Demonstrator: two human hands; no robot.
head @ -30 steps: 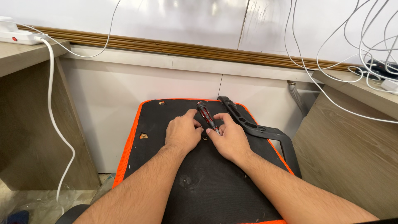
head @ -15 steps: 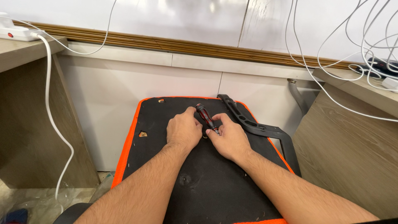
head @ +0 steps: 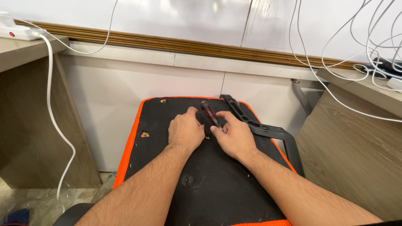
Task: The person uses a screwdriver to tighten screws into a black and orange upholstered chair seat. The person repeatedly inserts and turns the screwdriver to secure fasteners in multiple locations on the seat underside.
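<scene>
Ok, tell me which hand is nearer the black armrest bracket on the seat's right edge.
Right. The right hand holds the screwdriver just beside the armrest bracket; the left hand rests flat on the black seat underside, farther away.

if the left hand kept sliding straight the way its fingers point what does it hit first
Probably the screwdriver handle, just ahead of the left hand fingertips on the black panel; depth is hard to judge.

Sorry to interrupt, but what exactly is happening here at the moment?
A person is working on the black underside of an orange-edged seat panel. The right hand holds a red-and-black screwdriver with its tip down on the panel, and the left hand rests beside it. A black armrest bracket sits along the right edge.
</scene>
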